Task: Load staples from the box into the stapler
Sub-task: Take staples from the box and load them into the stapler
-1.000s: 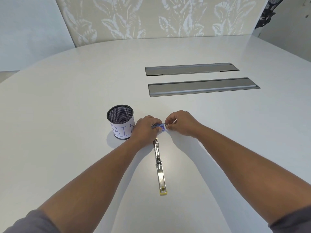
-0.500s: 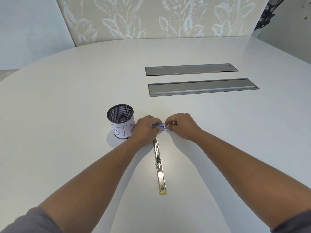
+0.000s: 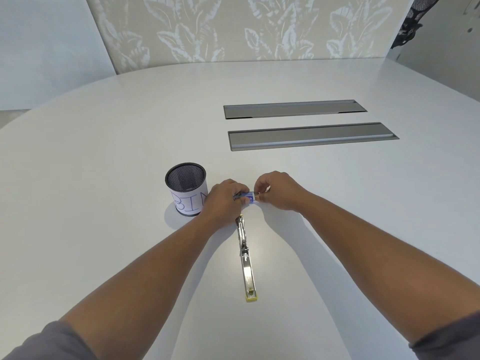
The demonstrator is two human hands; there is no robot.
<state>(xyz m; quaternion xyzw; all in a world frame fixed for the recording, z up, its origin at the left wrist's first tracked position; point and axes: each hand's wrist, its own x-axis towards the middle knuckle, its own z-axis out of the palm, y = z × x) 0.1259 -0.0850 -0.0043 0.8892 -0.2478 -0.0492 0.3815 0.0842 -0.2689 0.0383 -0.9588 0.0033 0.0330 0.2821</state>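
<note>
Gripping the box (image 3: 245, 197) with left hand (image 3: 223, 201), right fingers (image 3: 259, 189) pinching its end: steady it, draw gently over the bench (image 3: 104, 152).

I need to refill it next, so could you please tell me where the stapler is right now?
In the head view, the stapler lies opened flat on the white table, centre, between the forearms, just nearer than the hands gripping the staple box, right of the mesh cup.

1 head-worn wide-angle view looks forward and down across the table (image 3: 104, 157), both forearms reaching in close.
</note>
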